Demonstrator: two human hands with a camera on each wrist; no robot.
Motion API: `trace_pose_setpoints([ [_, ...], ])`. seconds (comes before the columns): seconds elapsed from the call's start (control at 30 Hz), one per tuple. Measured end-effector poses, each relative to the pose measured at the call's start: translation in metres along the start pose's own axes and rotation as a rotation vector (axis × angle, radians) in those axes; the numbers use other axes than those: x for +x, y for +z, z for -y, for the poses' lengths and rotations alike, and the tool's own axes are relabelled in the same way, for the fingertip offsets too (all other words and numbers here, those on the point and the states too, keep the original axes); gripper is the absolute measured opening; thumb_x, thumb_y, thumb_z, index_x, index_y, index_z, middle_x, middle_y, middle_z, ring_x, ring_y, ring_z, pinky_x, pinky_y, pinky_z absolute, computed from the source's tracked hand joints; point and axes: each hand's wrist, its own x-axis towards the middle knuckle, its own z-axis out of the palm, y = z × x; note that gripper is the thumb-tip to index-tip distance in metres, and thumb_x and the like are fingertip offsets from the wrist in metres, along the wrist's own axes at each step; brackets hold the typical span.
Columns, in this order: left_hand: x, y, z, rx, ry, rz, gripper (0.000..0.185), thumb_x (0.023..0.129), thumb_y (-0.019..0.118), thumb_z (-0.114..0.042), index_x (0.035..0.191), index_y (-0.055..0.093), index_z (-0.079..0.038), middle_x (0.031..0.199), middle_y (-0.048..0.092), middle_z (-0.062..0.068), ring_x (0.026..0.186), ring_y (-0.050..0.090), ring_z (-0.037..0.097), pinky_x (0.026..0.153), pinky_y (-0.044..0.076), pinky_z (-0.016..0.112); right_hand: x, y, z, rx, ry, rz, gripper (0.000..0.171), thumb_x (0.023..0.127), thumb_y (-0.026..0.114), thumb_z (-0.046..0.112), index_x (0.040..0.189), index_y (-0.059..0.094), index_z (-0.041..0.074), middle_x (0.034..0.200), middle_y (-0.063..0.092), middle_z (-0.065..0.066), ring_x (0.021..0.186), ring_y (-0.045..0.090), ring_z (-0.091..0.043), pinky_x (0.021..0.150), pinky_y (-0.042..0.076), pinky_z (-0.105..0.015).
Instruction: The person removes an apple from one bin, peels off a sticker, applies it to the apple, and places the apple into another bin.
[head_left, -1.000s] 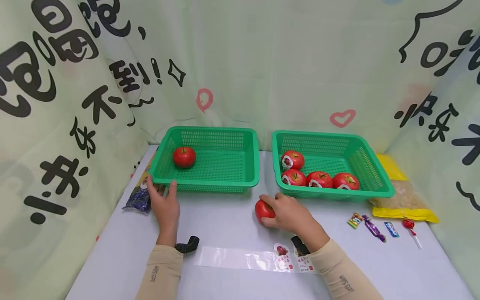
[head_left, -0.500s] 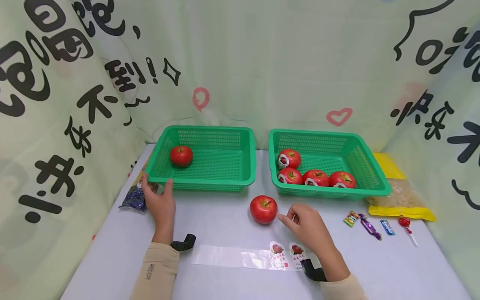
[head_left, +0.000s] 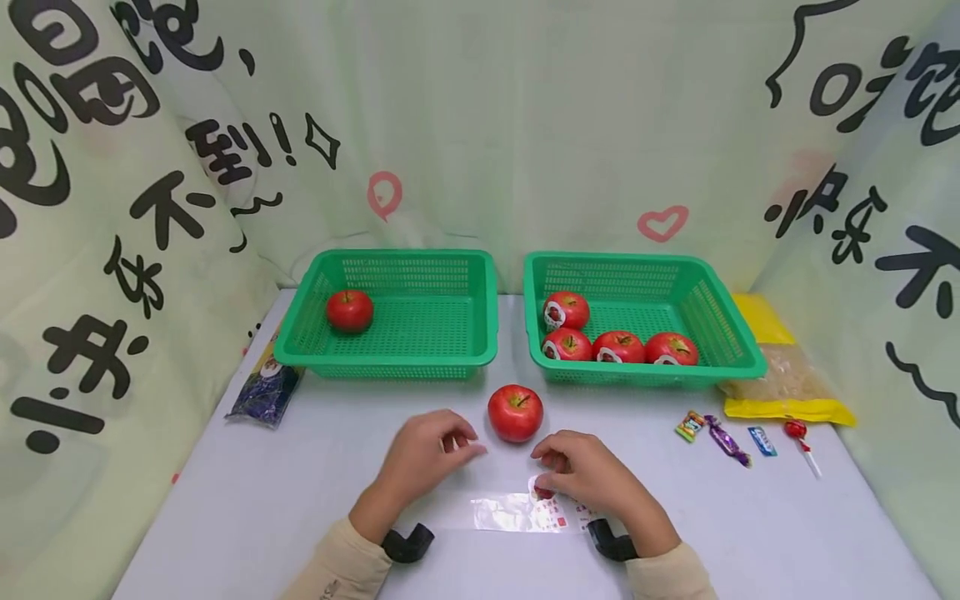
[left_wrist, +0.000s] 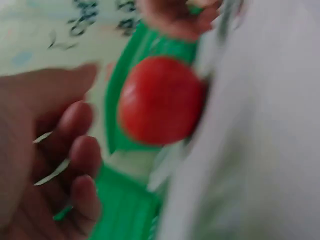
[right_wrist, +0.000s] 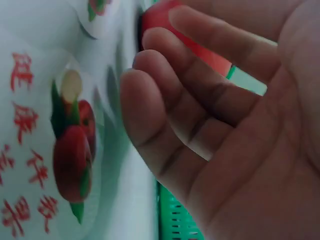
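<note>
Apple (head_left: 515,413) rests on table (head_left: 225,500); left basket (head_left: 427,321) holds one, right basket (head_left: 652,376) four.

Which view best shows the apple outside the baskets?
The head view: the apple is whole, sharp and unblocked there. Left wrist shows it large but blurred; right wrist, only part behind the right hand.

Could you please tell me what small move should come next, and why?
I would suggest that the right-hand grip peel a sticker from the clear strip. It is empty and close to the strip, and the apple on the table shows no sticker in view, while the four apples in the right basket bear stickers.
</note>
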Motion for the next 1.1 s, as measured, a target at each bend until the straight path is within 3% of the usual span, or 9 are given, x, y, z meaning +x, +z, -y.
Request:
trace_pose_setpoints([
  [0.07, -0.004, 0.014, -0.005, 0.041, -0.048, 0.278, 0.023, 0.080, 0.094, -0.030, 0.090, 0.076, -0.018, 0.072, 0.062, -0.014, 0.066, 0.053, 0.000, 0.064, 0.046, 0.017, 0.001, 0.002, 0.001, -0.017, -0.034, 0.040, 0.030, 0.086, 0.089, 0.023, 0.114, 0.079, 0.015, 0.098, 0.068, 0.007, 0.089, 0.059, -0.008, 0.079, 0.054, -0.025],
  [0.1, -0.005, 0.020, -0.005, 0.061, -0.078, 0.379, 0.027, 0.079, 0.095, -0.034, 0.091, 0.075, -0.020, 0.071, 0.059, -0.016, 0.066, 0.051, -0.001, 0.065, 0.045, 0.018, 0.001, 0.004, 0.001, -0.028, -0.046, 0.060, 0.032, 0.086, 0.089, 0.023, 0.116, 0.079, 0.016, 0.100, 0.069, 0.007, 0.092, 0.060, -0.008, 0.081, 0.054, -0.026],
  [0.17, -0.007, 0.028, -0.006, 0.092, -0.117, 0.515, 0.034, 0.074, 0.097, -0.038, 0.091, 0.073, -0.022, 0.069, 0.055, -0.017, 0.066, 0.048, -0.002, 0.065, 0.042, 0.019, 0.002, 0.006, 0.002, -0.054, -0.064, 0.090, 0.035, 0.085, 0.090, 0.023, 0.118, 0.080, 0.017, 0.104, 0.069, 0.008, 0.097, 0.060, -0.009, 0.085, 0.055, -0.029],
  [0.23, -0.009, 0.032, -0.005, 0.109, -0.127, 0.574, 0.038, 0.071, 0.099, -0.039, 0.090, 0.071, -0.023, 0.069, 0.053, -0.017, 0.066, 0.048, -0.002, 0.064, 0.042, 0.019, 0.001, 0.009, 0.003, -0.080, -0.066, 0.107, 0.035, 0.084, 0.090, 0.021, 0.117, 0.080, 0.019, 0.105, 0.067, 0.010, 0.101, 0.059, -0.010, 0.090, 0.055, -0.031],
  [0.5, -0.010, 0.036, -0.002, 0.132, -0.128, 0.581, 0.042, 0.067, 0.100, -0.041, 0.089, 0.067, -0.026, 0.068, 0.051, -0.018, 0.065, 0.046, -0.001, 0.062, 0.038, 0.019, -0.001, 0.012, 0.010, -0.141, -0.022, 0.100, 0.027, 0.081, 0.091, 0.012, 0.092, 0.068, 0.022, 0.095, 0.055, 0.010, 0.102, 0.051, -0.012, 0.087, 0.050, -0.031],
  [0.73, -0.012, 0.036, 0.000, 0.136, -0.111, 0.578, 0.043, 0.067, 0.100, -0.043, 0.090, 0.066, -0.026, 0.067, 0.050, -0.017, 0.064, 0.045, -0.001, 0.061, 0.037, 0.019, 0.000, 0.014, 0.018, -0.196, 0.089, 0.096, 0.033, 0.080, 0.093, 0.015, 0.098, 0.065, 0.017, 0.082, 0.054, 0.006, 0.083, 0.050, -0.012, 0.073, 0.044, -0.030],
  [0.83, -0.011, 0.035, 0.001, 0.131, -0.107, 0.581, 0.043, 0.068, 0.100, -0.043, 0.090, 0.067, -0.026, 0.067, 0.050, -0.017, 0.064, 0.045, -0.001, 0.061, 0.037, 0.019, 0.000, 0.016, 0.022, -0.234, 0.128, 0.086, 0.032, 0.079, 0.094, 0.016, 0.092, 0.065, 0.019, 0.082, 0.053, 0.005, 0.084, 0.049, -0.014, 0.072, 0.044, -0.031],
  [0.93, -0.011, 0.035, 0.000, 0.137, -0.107, 0.589, 0.043, 0.068, 0.099, -0.043, 0.090, 0.067, -0.026, 0.068, 0.050, -0.017, 0.064, 0.045, -0.001, 0.061, 0.037, 0.019, 0.001, 0.019, 0.023, -0.277, 0.122, 0.085, 0.031, 0.078, 0.094, 0.016, 0.089, 0.065, 0.021, 0.087, 0.052, 0.006, 0.090, 0.047, -0.013, 0.074, 0.047, -0.031],
  [1.1, -0.011, 0.035, -0.001, 0.162, -0.097, 0.612, 0.041, 0.070, 0.098, -0.044, 0.093, 0.068, -0.027, 0.069, 0.051, -0.018, 0.065, 0.046, -0.001, 0.062, 0.038, 0.019, 0.000, 0.021, 0.022, -0.294, 0.027, 0.091, 0.033, 0.080, 0.092, 0.010, 0.103, 0.072, 0.022, 0.100, 0.053, 0.009, 0.102, 0.047, -0.012, 0.080, 0.051, -0.029],
])
